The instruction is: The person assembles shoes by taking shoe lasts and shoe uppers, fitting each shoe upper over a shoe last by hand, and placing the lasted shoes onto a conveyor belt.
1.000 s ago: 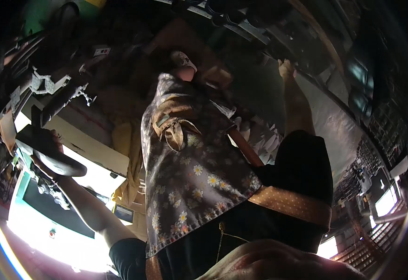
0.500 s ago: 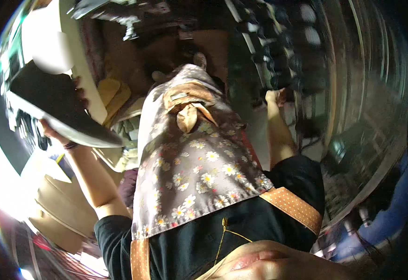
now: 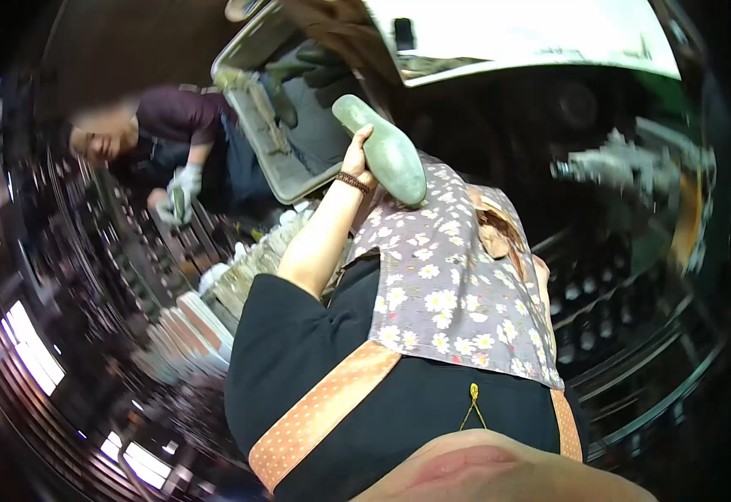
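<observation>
My left hand (image 3: 357,159) is closed around a pale green shoe last (image 3: 392,159), thumb across its narrow middle. The last is raised at an angle in front of the apron (image 3: 457,276), its broad lower end over the flowered cloth. Beyond my left hand stands a grey plastic bin (image 3: 247,134) with dark shoe-shaped pieces (image 3: 319,71) in it. A sliver of my right arm (image 3: 541,272) shows at the apron's side; the right hand itself is hidden.
At left, a co-worker (image 3: 186,117) in gloves holds a small green object (image 3: 179,201). Stacked boards (image 3: 202,326) lie beside my left elbow. A bright white surface (image 3: 533,33) is at the top; a dark rack (image 3: 595,309) stands on the right.
My view has swung round to the bin and co-worker. The left hand, earlier holding a dark, pale-edged object, now shows a green last. My right hand, earlier beside the rack, has left view.
</observation>
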The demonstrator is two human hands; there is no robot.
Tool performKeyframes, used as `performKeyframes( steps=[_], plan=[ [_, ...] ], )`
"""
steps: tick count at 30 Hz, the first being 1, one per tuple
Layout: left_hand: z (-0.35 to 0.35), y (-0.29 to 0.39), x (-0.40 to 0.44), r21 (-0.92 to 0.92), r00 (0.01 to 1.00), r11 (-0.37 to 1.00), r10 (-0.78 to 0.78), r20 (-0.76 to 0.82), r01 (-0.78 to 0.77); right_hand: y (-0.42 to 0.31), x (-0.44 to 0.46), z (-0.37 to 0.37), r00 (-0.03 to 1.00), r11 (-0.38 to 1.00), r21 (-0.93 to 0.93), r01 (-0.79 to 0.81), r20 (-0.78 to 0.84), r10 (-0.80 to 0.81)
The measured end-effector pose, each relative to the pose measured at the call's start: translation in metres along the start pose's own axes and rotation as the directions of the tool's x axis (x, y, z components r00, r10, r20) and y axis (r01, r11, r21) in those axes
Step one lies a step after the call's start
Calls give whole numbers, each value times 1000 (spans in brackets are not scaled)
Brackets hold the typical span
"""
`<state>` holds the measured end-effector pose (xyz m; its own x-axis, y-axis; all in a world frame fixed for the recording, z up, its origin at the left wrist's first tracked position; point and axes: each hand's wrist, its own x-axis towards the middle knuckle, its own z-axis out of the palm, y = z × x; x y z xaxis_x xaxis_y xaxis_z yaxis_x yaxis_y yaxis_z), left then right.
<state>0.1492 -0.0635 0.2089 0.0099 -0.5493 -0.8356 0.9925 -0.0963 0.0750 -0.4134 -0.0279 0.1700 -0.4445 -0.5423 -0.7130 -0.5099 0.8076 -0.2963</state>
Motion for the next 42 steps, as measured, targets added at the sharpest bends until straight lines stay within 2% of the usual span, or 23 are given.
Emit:
performKeyframes(
  steps=[3,6,8,9,10,11,12,14,17,20,21,25,26,30,32,34,35,36,37,38,39,41,42],
  plan=[
    [-77,23,11,34,990,995,94,-108,-91,-63,12,-29,999,998,-44,53,17,-52],
    [-121,23,39,9,908,971,227,-353,-239,-131,17,-54,994,996,-92,-9,106,19],
    [-116,36,34,274,670,884,466,-578,-378,-166,39,-52,970,991,-76,108,225,-89],
    [-135,39,55,467,479,833,553,-682,-298,-197,32,-42,966,990,-72,124,238,-104],
    [-202,36,116,668,412,702,700,-583,-247,-221,31,-31,953,982,-78,171,266,-145],
    [-161,34,70,756,470,632,726,-502,-169,-220,37,-27,925,975,-37,220,326,-196],
    [-118,43,44,799,439,596,741,-509,-80,-242,40,-14,888,966,3,260,392,-240],
    [-115,42,73,821,402,557,786,-471,-128,-282,15,13,821,933,54,356,459,-340],
    [-64,49,57,797,550,582,723,-417,-160,-314,2,42,699,853,24,521,561,-443],
    [-26,29,68,859,596,461,762,-254,-223,-328,-30,51,514,564,-131,815,611,-601],
    [-7,21,68,851,627,455,751,-209,-262,-340,-48,49,502,498,-206,843,636,-586],
    [50,-22,99,692,728,542,684,-35,-476,-333,-25,45,541,570,-207,795,666,-513],
    [68,-27,102,658,715,541,699,-4,-524,-342,-29,44,507,486,-235,842,652,-563],
    [134,-47,90,669,708,511,705,33,-539,-396,-24,28,472,301,-363,882,668,-576],
    [153,-70,67,783,742,460,670,3,-418,-416,-29,15,435,349,-264,899,621,-651],
    [160,-77,72,869,695,380,716,-61,-317,-462,-26,17,295,280,-112,954,544,-785],
    [159,-78,72,889,670,362,737,-89,-281,-490,-31,17,248,165,-200,966,528,-812],
    [159,-78,73,909,643,342,757,-116,-239,-517,-20,20,106,28,-173,985,459,-882],
    [159,-85,81,914,619,343,772,-141,-219,-524,-3,18,90,10,-162,987,492,-866],
    [160,-80,82,919,607,318,786,-118,-232,-573,-53,31,-103,-270,-350,897,428,-898],
    [156,-75,78,927,596,288,798,-94,-240,-602,-70,37,-119,-357,-424,832,492,-862],
    [151,-86,76,935,568,251,821,-68,-251,-637,-84,51,-448,-619,-430,657,438,-779],
    [155,-82,76,932,559,255,826,-73,-256,-664,-87,64,-454,-629,-505,590,437,-777]
  ],
)
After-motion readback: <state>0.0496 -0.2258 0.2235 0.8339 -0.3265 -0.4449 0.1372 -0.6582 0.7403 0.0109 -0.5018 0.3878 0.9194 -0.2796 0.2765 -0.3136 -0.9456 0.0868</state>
